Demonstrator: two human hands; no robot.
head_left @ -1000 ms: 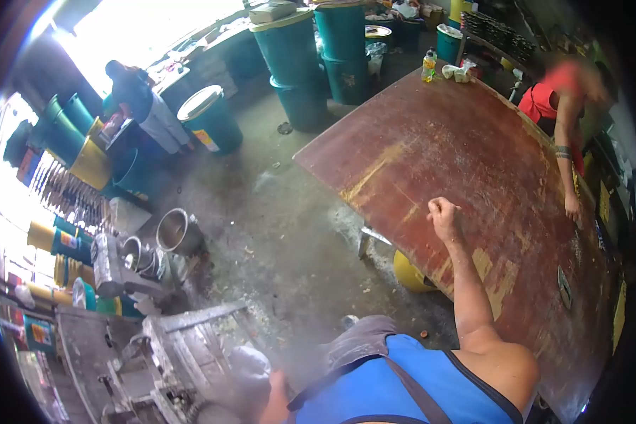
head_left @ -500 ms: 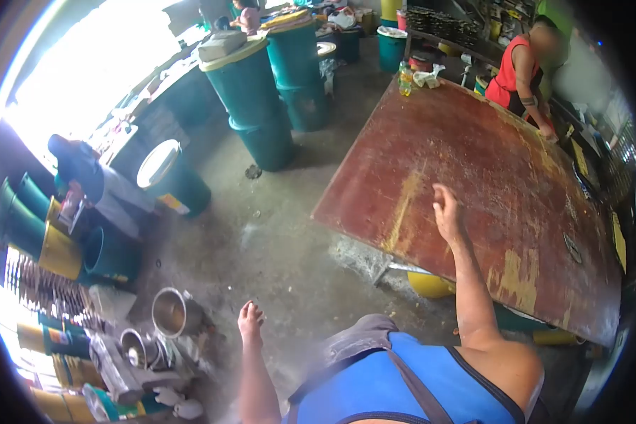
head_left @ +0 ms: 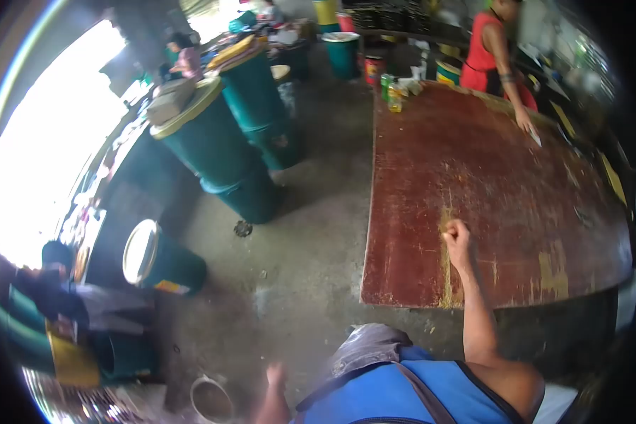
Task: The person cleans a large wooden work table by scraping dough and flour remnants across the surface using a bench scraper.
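My right hand is over the near part of a large reddish-brown tabletop with worn, scratched paint. Its fingers are curled in and no object shows in them; whether the hand touches the surface I cannot tell. Low in the view, my left hand hangs beside my body over the floor, smeared by motion, its fingers unclear. A metal pot stands on the floor to its left. A grey cloth lies at the waist of my blue top.
Across the table a person in red holds a flat pale tool on the tabletop. Bottles stand at its far left corner. Stacked green bins and a lidded green bin stand left. Another person bends at far left.
My view has turned and moved nearer the table. My right hand's fingers have curled in. My left hand has dropped lower in view. The person in red now reaches onto the tabletop.
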